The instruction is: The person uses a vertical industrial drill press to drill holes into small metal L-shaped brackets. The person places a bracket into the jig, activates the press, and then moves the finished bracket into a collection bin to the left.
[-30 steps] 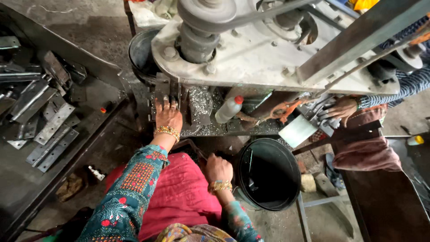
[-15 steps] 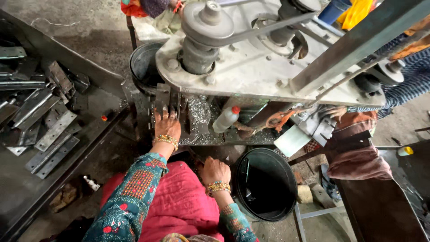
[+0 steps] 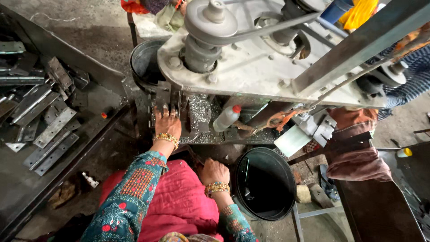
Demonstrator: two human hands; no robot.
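My left hand [image 3: 166, 123] lies flat on a dark metal piece [image 3: 164, 96] on the machine bed, under the grey drill head [image 3: 251, 67]. Its fingers press down on the piece; a gold bangle sits at the wrist. My right hand [image 3: 215, 171] is lower, beside my pink-clad lap, its fingers curled round a dark handle or lever that is mostly hidden. Metal shavings [image 3: 200, 112] cover the bed to the right of my left hand.
Several flat metal hinge plates [image 3: 45, 125] lie on the dark bench at left. A black bucket [image 3: 264, 183] stands at my right, another bucket [image 3: 145, 62] behind the machine. A plastic bottle with a red cap [image 3: 226, 118] rests on the bed. Another person's sleeve [image 3: 414, 80] shows at right.
My view has shifted slightly to the right and closer to the machine. Both hands stay in about the same places, left on the metal piece, right by my lap.
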